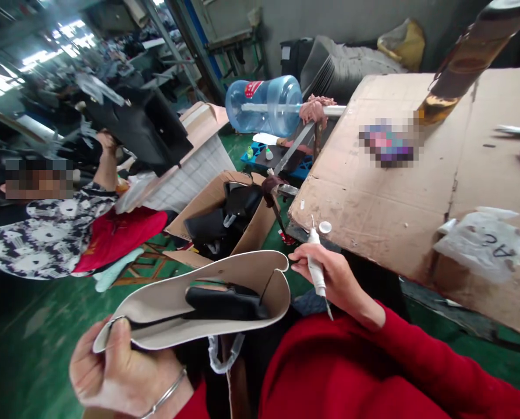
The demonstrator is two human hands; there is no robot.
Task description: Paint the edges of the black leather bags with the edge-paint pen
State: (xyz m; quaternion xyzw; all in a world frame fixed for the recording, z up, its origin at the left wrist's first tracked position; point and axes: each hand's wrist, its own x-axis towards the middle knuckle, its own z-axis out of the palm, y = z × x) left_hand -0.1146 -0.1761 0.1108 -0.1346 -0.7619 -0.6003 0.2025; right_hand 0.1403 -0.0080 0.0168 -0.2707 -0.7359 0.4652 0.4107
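Head view: at 10 o'clock, another person (45, 233) in a patterned top was seen. At 8 o'clock, the left hand (115, 366) was closed on one end of the bag (176, 297), its thumb pressed to the inner face and its fingers wrapped beneath. The bag was held mouth up at the centre, its pale lining exposed and a black pouch (225, 302) contained within. Its long axis was laid from about 8 o'clock to about 2 o'clock, so that the rounded end was presented to the right hand (340, 282). A carton (260, 224) was placed beyond, at 12 o'clock from the bag.

By the right hand, the nearer one to that rounded end, a white tube (316, 269) was gripped between thumb and fingers. The bag was found at 9 o'clock from this hand, its rim just beside the fingertips; whether they were touching could not be told. The tube's thin upper tip was pointed almost at 12 o'clock, with the rim set apart at about 7 o'clock from it. Farther right, a table (386, 215) was seen at 2 o'clock, with a white cap (325, 227) left near its edge.
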